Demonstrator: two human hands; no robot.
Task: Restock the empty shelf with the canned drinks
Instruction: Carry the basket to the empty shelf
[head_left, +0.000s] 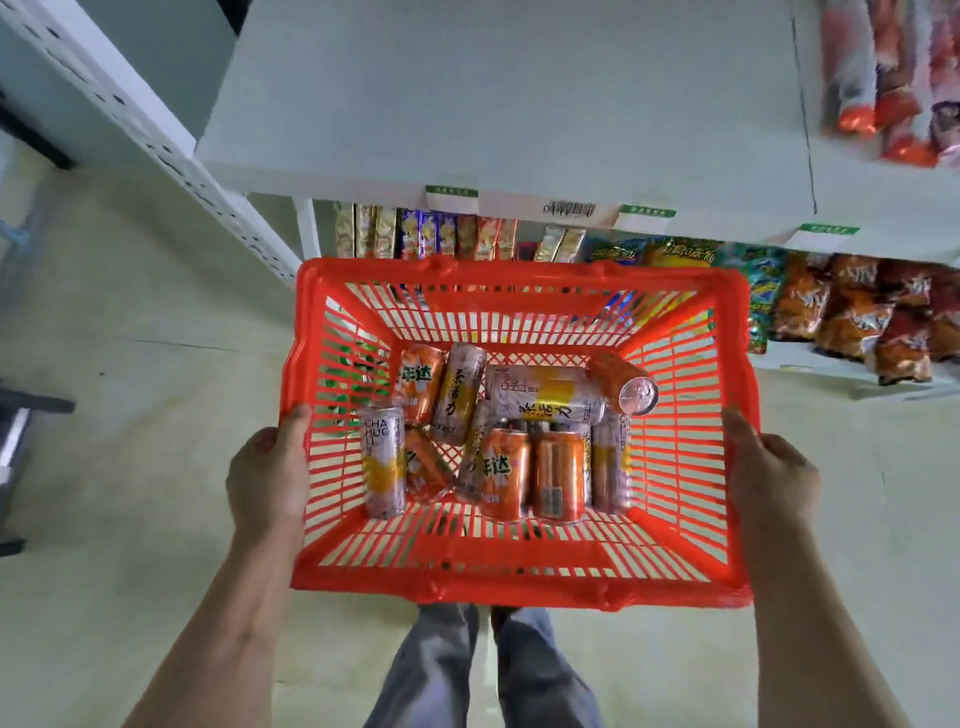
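Observation:
A red plastic basket hangs in front of me, held off the floor. My left hand grips its left rim and my right hand grips its right rim. Inside lie several drink cans in a loose heap: short orange cans and taller pale cans with yellow bands. One orange can leans against the right wall with its top showing. Above the basket a bare white shelf stretches across the view.
Snack bags fill the lower shelf at right, and boxed snacks stand below the white shelf's front edge. Packets lie at the shelf's right end. A perforated white upright runs at left. My legs are below.

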